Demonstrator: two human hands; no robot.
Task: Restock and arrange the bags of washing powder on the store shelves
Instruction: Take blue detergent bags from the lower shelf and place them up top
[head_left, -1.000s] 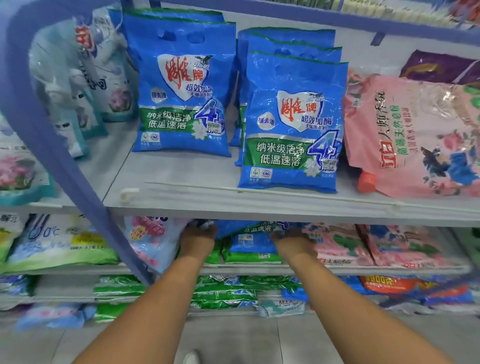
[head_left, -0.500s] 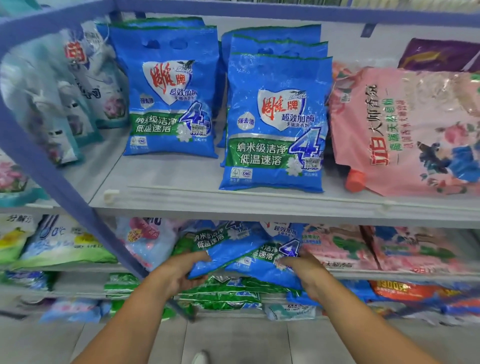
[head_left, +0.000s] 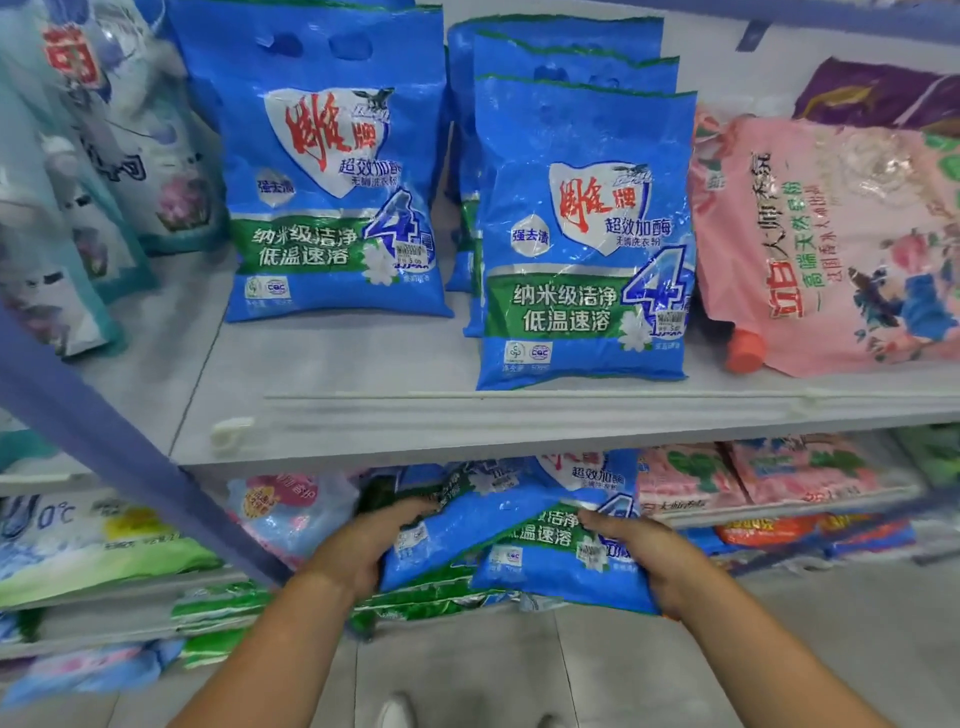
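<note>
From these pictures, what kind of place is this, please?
Most likely a shop's laundry aisle: a tiered grey shelf carries many identical blue washing-powder bags, one with a price sticker, beside pink pouches.

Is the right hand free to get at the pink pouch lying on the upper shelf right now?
Probably not yet. The right hand is gripping a blue bag down at the lower shelf, and so is the left hand. The pink pouch itself lies unobstructed at the shelf front.

Both hands, left hand (head_left: 363, 545), right hand (head_left: 644, 556), gripping blue powder bags (head_left: 519, 545) (overlapping), below shelf (head_left: 467, 431)
</note>
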